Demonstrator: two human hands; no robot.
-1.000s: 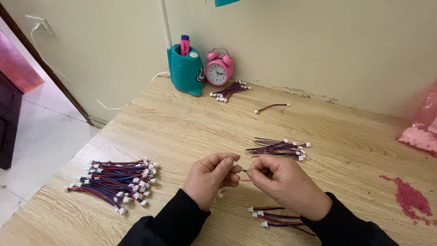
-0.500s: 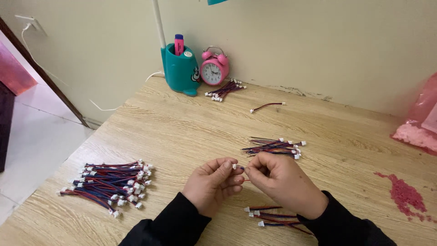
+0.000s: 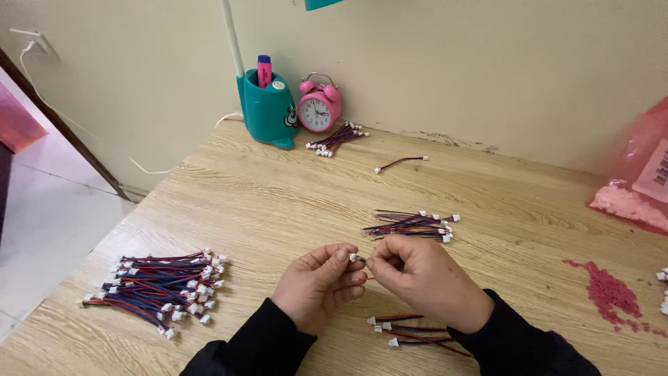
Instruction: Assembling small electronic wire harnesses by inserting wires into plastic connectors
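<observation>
Left hand [image 3: 316,287], right hand [image 3: 417,278] pinching small wire connector [image 3: 355,258]; wire piles [image 3: 156,289] [image 3: 414,225] flanking on bench [image 3: 278,202]; path unobstructed.

— How's the light?
— Soft, even daylight, brightest on the floor [image 3: 49,230] at left; faint shadows under both hands.
— Sharpness?
— Crisp mid-frame. The table [image 3: 229,202] edges bow slightly, no glare.
</observation>
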